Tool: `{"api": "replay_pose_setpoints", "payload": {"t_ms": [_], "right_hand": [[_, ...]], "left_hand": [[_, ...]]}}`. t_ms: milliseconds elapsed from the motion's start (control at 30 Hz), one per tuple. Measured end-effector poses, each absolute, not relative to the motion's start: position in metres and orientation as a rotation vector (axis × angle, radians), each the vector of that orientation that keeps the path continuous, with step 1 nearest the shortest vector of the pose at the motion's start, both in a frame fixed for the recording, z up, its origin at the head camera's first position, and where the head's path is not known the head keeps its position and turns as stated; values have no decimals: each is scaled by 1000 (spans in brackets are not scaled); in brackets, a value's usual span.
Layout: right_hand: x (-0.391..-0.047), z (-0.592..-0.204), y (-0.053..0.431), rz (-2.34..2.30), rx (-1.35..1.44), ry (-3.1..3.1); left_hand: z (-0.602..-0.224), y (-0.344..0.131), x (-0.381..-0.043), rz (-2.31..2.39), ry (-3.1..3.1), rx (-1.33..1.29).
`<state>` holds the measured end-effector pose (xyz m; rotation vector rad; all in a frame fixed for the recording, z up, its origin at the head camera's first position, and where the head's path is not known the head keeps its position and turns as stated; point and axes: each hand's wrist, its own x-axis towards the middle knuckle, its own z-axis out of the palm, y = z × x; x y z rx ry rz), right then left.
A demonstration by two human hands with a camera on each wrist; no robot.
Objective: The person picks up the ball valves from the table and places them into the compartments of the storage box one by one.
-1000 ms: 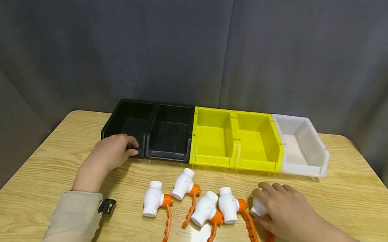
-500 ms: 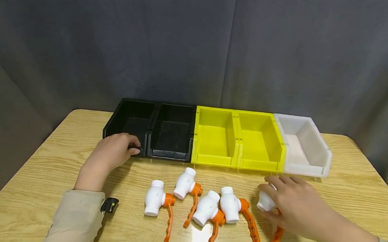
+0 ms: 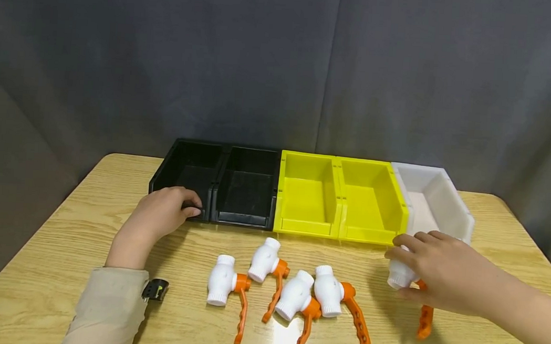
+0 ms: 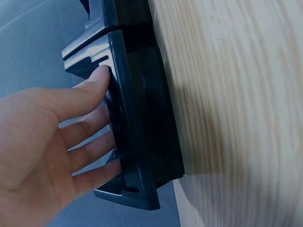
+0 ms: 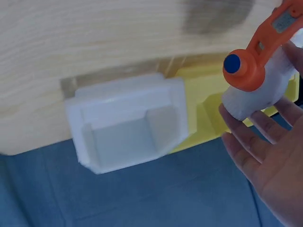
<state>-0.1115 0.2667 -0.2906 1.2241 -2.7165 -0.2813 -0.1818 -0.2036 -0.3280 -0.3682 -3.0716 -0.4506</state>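
My right hand [image 3: 449, 272] holds a white plastic ball valve [image 3: 401, 272] above the table, in front of the white bin [image 3: 449, 198]. Its orange lever [image 3: 425, 320] hangs down toward me. The right wrist view shows the fingers along the white valve body [image 5: 265, 92], with the lever's blue-capped hub facing the camera. My left hand [image 3: 159, 215] rests at the front lip of the leftmost black bin [image 3: 187, 174]. In the left wrist view the thumb touches the bin's rim [image 4: 124, 94], and the other fingertips are hidden behind the front lip.
Several more white ball valves [image 3: 221, 282] with orange levers lie on the wooden table [image 3: 72, 244] before the bins. A second black bin [image 3: 246, 191] and two yellow bins [image 3: 307, 200] stand in the row between the outer ones. A grey curtain [image 3: 244, 65] hangs behind.
My right hand has lifted the ball valve off the table and carried it rightward and forward toward the white bin. The left hand stays at the black bin.
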Motion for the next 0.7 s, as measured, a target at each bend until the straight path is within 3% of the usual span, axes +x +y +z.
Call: {"api": "replay_pose_setpoints", "payload": {"t_ms": [700], "right_hand": [[-150, -270, 303, -297, 1154, -2645]], "left_hand": [[-329, -205, -183, -509, -3085, -349]]}}
